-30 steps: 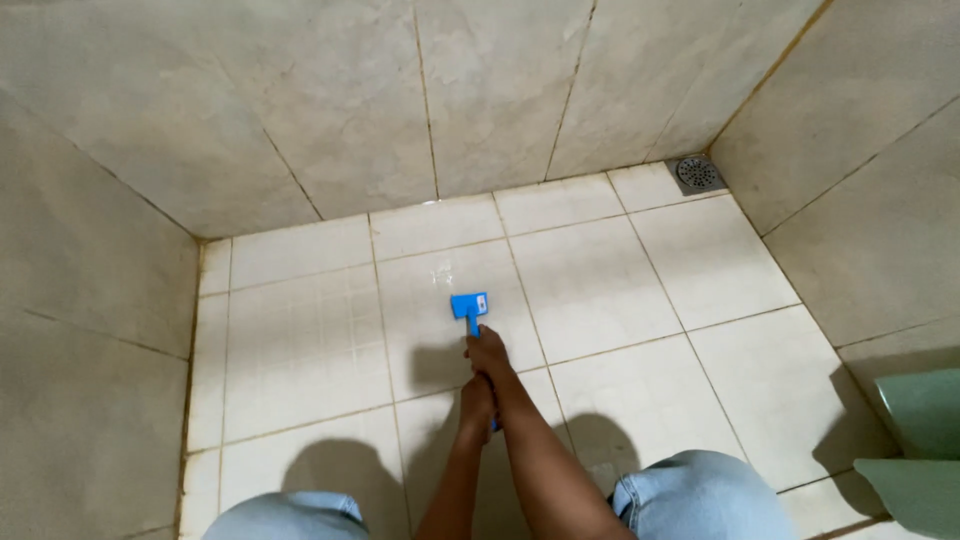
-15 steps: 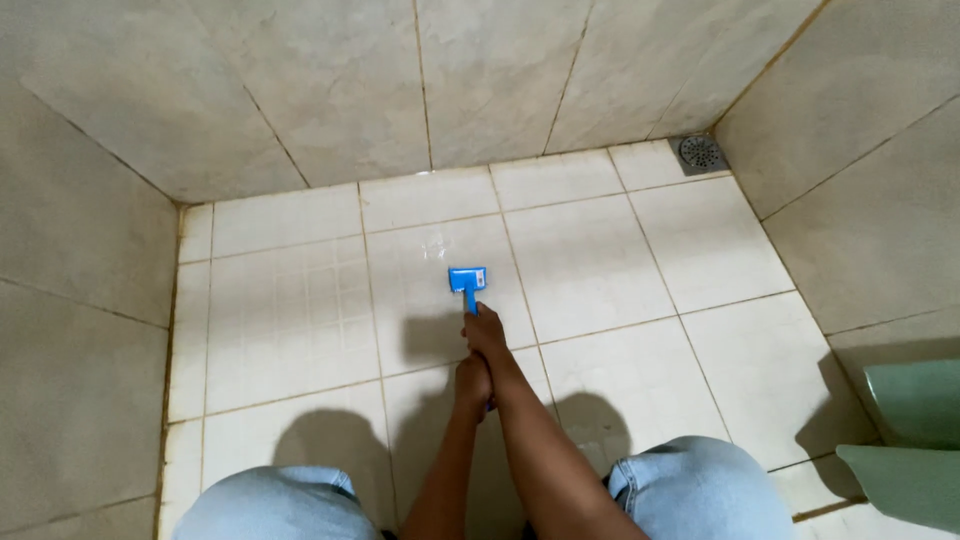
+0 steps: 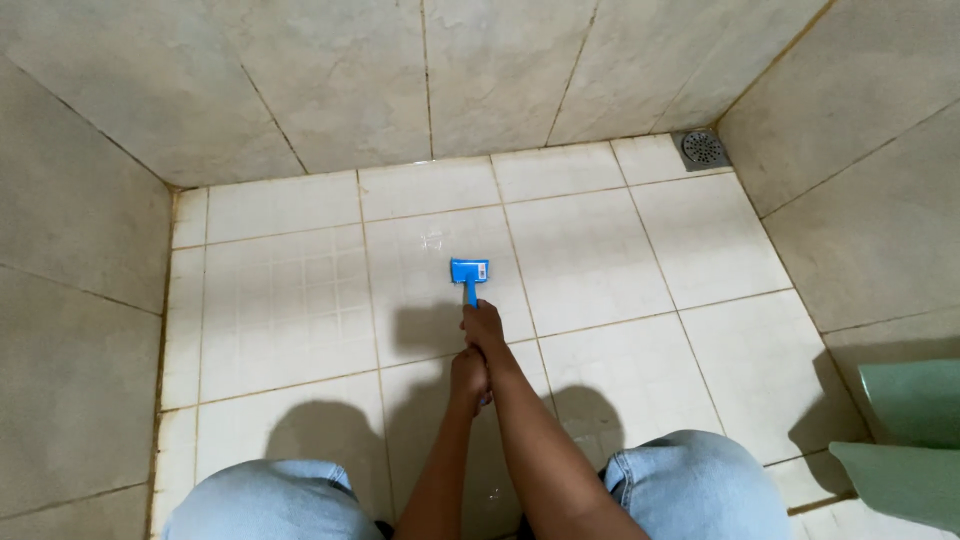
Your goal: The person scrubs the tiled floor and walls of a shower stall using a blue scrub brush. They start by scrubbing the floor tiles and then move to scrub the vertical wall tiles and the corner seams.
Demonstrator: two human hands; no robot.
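Blue scrub brush was seen head-down on the tiled floor, straight ahead of the person and away from the body, near the middle of a pale tile. Its long axis ran from the square head back along the thin blue handle toward the hands, almost in line with the forearms. The right hand was the nearer one, clamped on the handle just behind the head; the left hand was closed close behind it, touching the right wrist, though whether it also gripped the handle could not be told. A round drain lay well apart in the far right corner.
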